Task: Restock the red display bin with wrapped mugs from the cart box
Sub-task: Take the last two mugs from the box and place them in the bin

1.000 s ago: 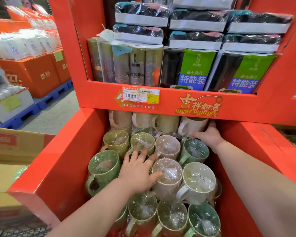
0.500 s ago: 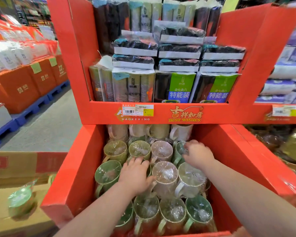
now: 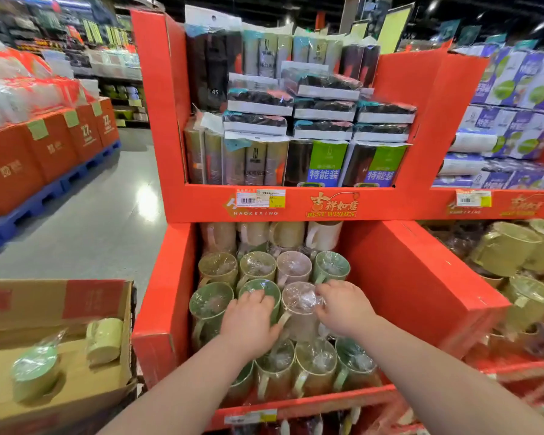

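- Mugs (image 3: 314,365) in clear film stand mouth-up in close rows in the bin (image 3: 415,277), touching one another, with little bare room among them.
- At the middle row, the right grip (image 3: 343,306) holds the pale mug (image 3: 299,309), fingers curled onto its wrapped top from the right.
- Just left of it, the left grip (image 3: 248,321) lies palm-down on the green mug (image 3: 259,290), fingers bent over the rim. Whether it clasps or only rests there, I cannot tell.
- Judged from this, the step in hand is seating and squaring mugs already in the bin, not fetching.
- Near the bin's left side sits the box (image 3: 60,306). It holds a wrapped spare (image 3: 35,372) and a yellow-green spare (image 3: 104,339), which lies on its side.
- The next move likely calls for letting go, reaching left into the box, and taking one spare by its body. It then needs a gap or a second layer, and a gentle landing, since the film looks slippery.
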